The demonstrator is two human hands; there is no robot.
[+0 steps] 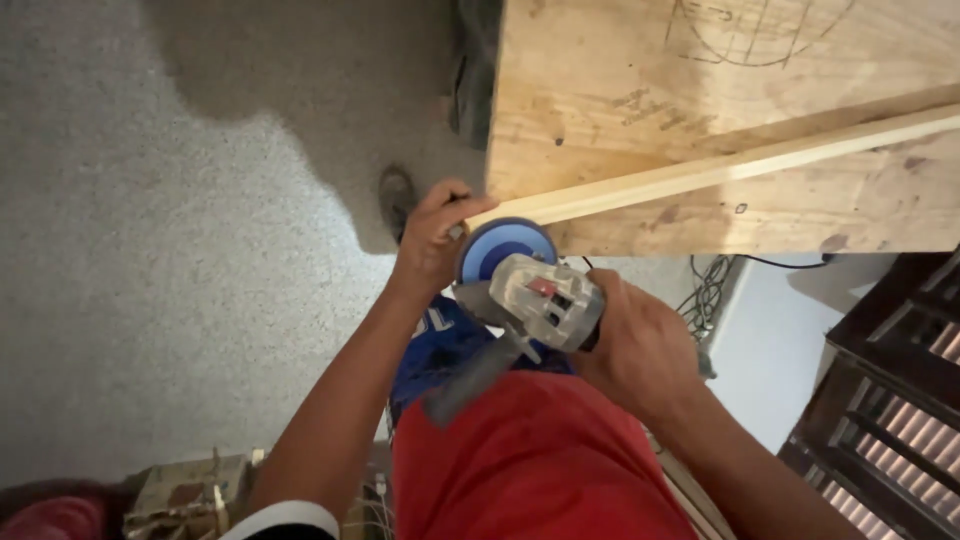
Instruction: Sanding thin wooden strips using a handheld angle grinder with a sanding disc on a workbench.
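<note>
- Pale wood strip (pixel 720 168), long and slim, lies on the plywood table (pixel 620 80) in the upper right, running from right down-left to the table's corner.
- Grey angle grinder (pixel 535 295) at centre, blue disc (pixel 505 248) touching the strip's end.
- Right hand (pixel 640 350) wraps the grinder body.
- Left hand (pixel 432 235) pinches the strip's end.

A plywood worktop (pixel 620 110), marked with pencil lines, carries a pale wooden strip (pixel 760 160) lying diagonally across it, one end at the near corner. Below is speckled grey floor (pixel 150 250), bearing what appears to be a shoe (pixel 396 198).
</note>
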